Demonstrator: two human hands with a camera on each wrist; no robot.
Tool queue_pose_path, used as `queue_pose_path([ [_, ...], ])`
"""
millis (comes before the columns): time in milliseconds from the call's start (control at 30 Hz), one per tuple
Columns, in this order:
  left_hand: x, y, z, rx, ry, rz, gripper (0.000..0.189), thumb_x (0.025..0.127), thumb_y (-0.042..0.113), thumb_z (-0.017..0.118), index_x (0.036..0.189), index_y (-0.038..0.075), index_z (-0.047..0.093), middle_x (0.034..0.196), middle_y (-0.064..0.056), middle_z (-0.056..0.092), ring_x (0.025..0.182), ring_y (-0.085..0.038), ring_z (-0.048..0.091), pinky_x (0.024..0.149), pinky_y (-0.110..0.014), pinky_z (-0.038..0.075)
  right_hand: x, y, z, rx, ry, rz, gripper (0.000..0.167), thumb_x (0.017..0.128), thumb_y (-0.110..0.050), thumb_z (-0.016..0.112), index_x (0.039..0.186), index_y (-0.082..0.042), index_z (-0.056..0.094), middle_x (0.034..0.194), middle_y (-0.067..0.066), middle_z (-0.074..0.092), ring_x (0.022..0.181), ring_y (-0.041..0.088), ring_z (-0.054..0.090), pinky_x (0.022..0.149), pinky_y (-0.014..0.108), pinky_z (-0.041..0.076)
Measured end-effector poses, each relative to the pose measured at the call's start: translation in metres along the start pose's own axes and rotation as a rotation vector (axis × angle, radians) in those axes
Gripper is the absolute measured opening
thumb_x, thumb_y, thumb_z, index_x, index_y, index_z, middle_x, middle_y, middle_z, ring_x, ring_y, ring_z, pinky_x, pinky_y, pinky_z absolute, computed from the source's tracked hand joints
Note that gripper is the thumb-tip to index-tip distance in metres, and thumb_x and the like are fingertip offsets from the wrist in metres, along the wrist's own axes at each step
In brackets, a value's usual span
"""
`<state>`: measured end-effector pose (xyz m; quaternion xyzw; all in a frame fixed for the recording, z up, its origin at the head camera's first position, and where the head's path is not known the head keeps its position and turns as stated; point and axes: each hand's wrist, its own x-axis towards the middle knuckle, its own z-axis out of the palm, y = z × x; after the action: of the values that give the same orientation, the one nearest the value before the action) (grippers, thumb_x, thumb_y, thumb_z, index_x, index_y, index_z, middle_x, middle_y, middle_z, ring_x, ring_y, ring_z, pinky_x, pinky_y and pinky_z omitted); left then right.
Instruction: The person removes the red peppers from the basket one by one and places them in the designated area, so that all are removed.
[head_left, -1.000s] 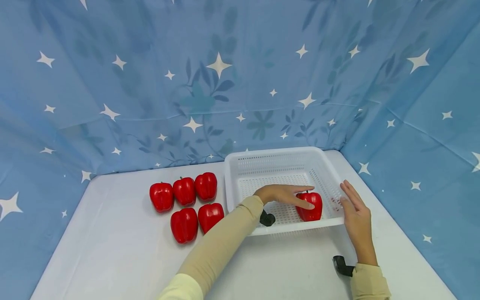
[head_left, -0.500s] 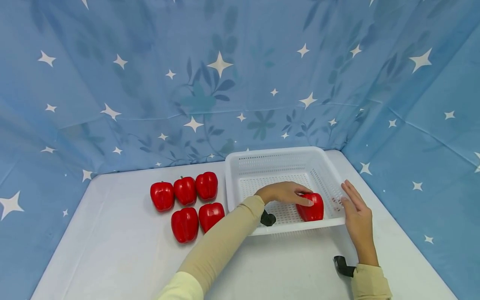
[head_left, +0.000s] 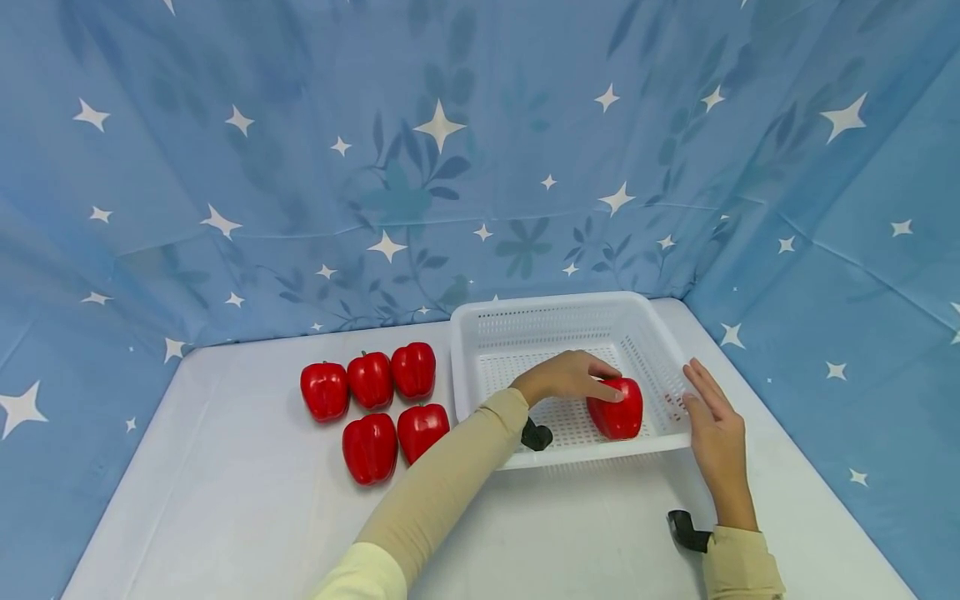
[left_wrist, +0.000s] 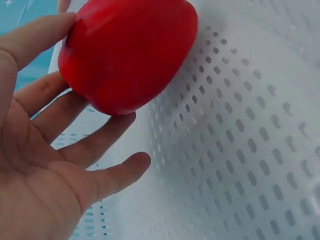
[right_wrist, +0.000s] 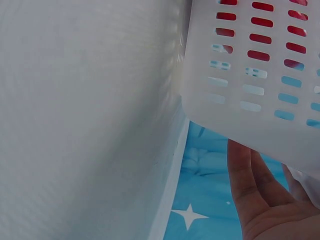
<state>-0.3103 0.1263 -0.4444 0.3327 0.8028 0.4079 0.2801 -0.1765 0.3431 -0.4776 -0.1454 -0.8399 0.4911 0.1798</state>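
Note:
My left hand point(head_left: 566, 377) reaches into the white perforated basket point(head_left: 480, 312) and holds a red bell pepper point(head_left: 622, 412) near its front right corner. In the left wrist view, the thumb and fingertips press against the pepper point(left_wrist: 130, 50), while the little finger stands apart from it. The pepper's stem is hidden. My right hand point(head_left: 717, 442) lies along the basket's right outer side with extended fingers. From the right wrist, its fingers point(right_wrist: 242, 170) appear by the lower part of the basket wall point(right_wrist: 200, 102), with red showing through the slots.
Several other red bell peppers point(head_left: 370, 450) stand in two rows on the white table point(head_left: 225, 500), left of the basket. Black wrist-worn pieces show beside the left cuff point(head_left: 536, 435) and the right cuff point(head_left: 686, 533). A blue star-patterned curtain point(head_left: 300, 167) encloses the back and sides.
My left fingers have closed in on the pepper, which has shifted slightly up and left and tilted. Its stem was visible a second ago. My right hand has stayed in place.

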Motion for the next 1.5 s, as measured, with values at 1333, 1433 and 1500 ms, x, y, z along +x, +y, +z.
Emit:
queue_pose_path([
  [1333, -0.008, 0.012, -0.014, -0.903, 0.384, 0.188, 0.039, 0.104, 0.017, 0.072, 0.140, 0.003, 0.069, 0.124, -0.001, 0.074, 0.106, -0.018, 0.072, 0.094, -0.048, 0.061, -0.002, -0.004, 0.000, -0.002, -0.002, 0.008, 0.051, 0.115, -0.034, 0.041, 0.163, -0.021, 0.047, 0.173, -0.009, 0.032, 0.161, 0.011, 0.018, 0.126, 0.057, 0.022],
  [1433, -0.009, 0.012, -0.017, -0.990, 0.421, 0.217, 0.037, 0.105, 0.018, 0.070, 0.140, 0.004, 0.069, 0.125, -0.003, 0.072, 0.105, -0.020, 0.071, 0.091, -0.048, 0.062, -0.002, -0.003, 0.000, 0.003, -0.004, 0.012, 0.050, 0.115, -0.032, 0.039, 0.163, -0.019, 0.046, 0.173, -0.009, 0.032, 0.161, 0.011, 0.017, 0.127, 0.055, 0.020],
  [1500, -0.010, 0.012, -0.019, -1.050, 0.454, 0.230, 0.038, 0.105, 0.020, 0.070, 0.139, 0.004, 0.069, 0.126, -0.005, 0.072, 0.103, -0.021, 0.070, 0.092, -0.050, 0.061, -0.001, -0.002, 0.000, 0.008, -0.008, 0.017, 0.050, 0.115, -0.032, 0.038, 0.163, -0.018, 0.046, 0.173, -0.009, 0.031, 0.161, 0.011, 0.017, 0.128, 0.054, 0.019],
])
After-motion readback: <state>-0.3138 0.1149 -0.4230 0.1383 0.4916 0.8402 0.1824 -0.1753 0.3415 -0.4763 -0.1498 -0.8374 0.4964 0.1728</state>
